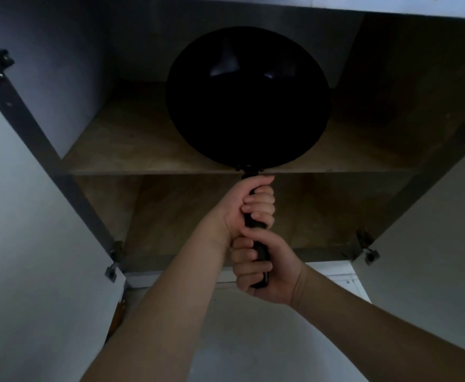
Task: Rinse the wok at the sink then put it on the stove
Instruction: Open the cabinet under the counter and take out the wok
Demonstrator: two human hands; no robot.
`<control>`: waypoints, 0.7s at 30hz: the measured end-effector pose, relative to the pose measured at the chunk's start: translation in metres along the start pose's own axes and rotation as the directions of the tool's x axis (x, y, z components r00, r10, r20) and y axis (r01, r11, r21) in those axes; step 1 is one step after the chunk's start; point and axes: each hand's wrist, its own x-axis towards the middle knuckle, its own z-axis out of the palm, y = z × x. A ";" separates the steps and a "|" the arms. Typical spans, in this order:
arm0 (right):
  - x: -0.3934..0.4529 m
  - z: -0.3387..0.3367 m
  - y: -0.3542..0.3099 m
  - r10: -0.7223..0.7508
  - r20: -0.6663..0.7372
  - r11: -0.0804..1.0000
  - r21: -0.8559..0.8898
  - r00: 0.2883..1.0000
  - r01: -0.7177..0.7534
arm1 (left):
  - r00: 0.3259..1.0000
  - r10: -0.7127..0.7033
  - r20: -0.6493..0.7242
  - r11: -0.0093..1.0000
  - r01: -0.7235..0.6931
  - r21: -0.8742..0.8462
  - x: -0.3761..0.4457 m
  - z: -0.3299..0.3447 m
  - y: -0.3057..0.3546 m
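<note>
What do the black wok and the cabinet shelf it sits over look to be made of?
Round black wok: probably dark metal with a smooth, slightly glossy finish, judging by pale reflections on its curved surface. Brown cabinet shelf: looks like wood-grain laminated board, matte, with a flat banded front edge; real wood cannot be ruled out.

One head-worn view tilts steeply upward, close beneath a dim, apparently open cabinet [170, 139].

The cabinet [170, 139] stands open, both doors [19, 216] swung wide to the sides, so the front is free to pass. The wok [248, 106] fills much of the upper compartment above the shelf [143, 170]; free room stays to its left and right. The lower compartment is clear, except for the handle [260, 252] and two hands crossing before it.
</note>
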 end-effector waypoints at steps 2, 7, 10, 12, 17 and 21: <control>0.004 -0.001 0.001 0.026 0.055 1.000 0.014 0.998 -0.027 | 1.000 -0.003 0.014 1.000 0.003 0.008 0.000 0.000 0.001; 0.004 -0.001 -0.001 0.029 0.069 0.998 -0.054 0.997 -0.025 | 0.998 -0.011 0.057 1.000 0.012 -0.017 0.001 -0.003 0.001; 0.003 -0.002 -0.001 0.030 0.055 0.998 -0.063 0.998 -0.027 | 0.999 -0.010 0.052 1.000 0.010 0.000 0.001 -0.003 0.000; 0.003 0.000 0.000 0.027 0.053 0.998 -0.057 0.998 -0.024 | 1.000 -0.010 0.006 1.000 0.010 0.025 -0.003 0.002 0.002; -0.002 0.010 -0.004 0.028 0.099 0.999 0.013 0.995 -0.029 | 0.993 -0.025 -0.118 1.000 0.026 0.009 -0.006 0.018 0.006; -0.023 0.027 -0.006 0.052 0.043 0.997 0.052 0.998 -0.054 | 0.975 -0.067 -0.213 0.997 0.060 -0.037 -0.010 0.039 0.001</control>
